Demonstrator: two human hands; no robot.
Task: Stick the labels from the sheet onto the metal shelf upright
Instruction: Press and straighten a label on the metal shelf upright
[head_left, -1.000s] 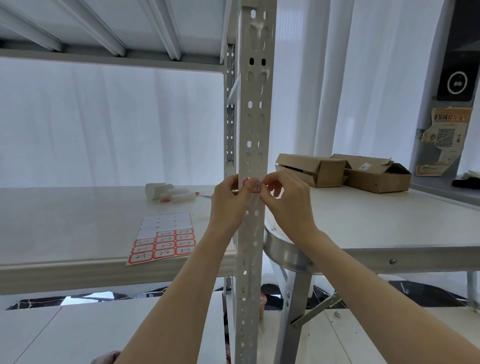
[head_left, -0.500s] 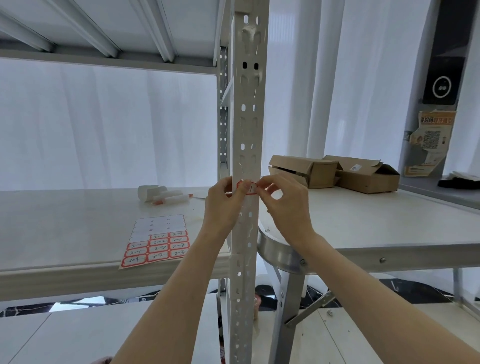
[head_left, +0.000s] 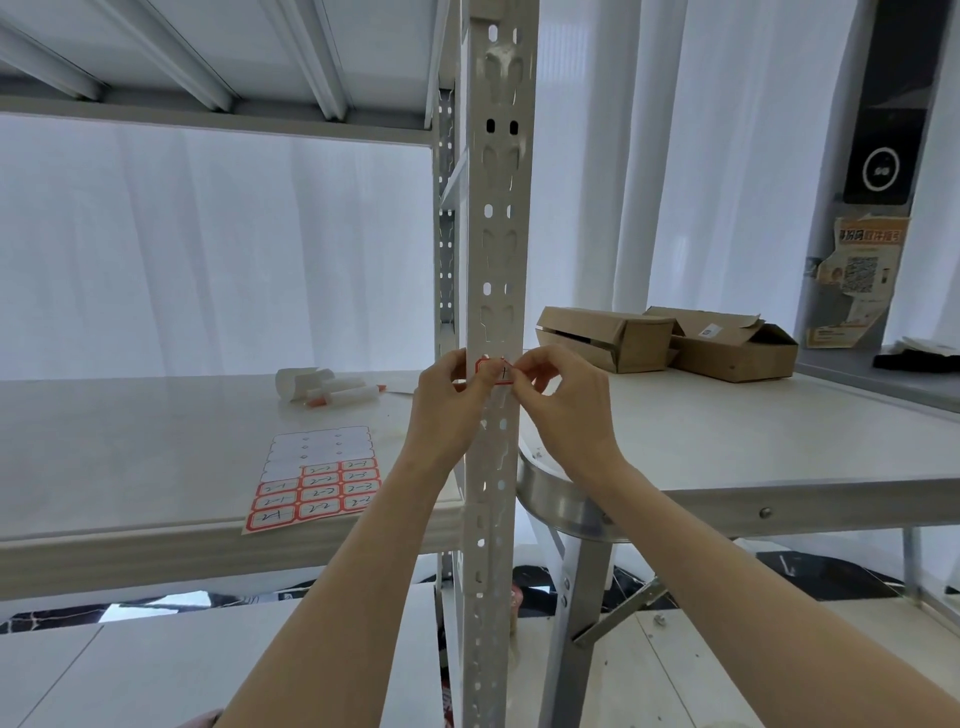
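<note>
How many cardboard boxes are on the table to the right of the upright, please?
2: a closed-looking cardboard box nearer the upright, and an open-flapped one right of it, touching or overlapping.

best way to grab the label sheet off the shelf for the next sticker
Take the label sheet by its near corner at the shelf's front edge, coming from the front. It lies flat, so the fingers need that corner to slide under it. The upper rows look already peeled, so holding there touches no sticker, but the near rows still carry red labels; pinch only the margin.

Both hands raised side by side, left hand (head_left: 445, 410) and right hand (head_left: 567, 410), fingertips pinched toward each other
</note>
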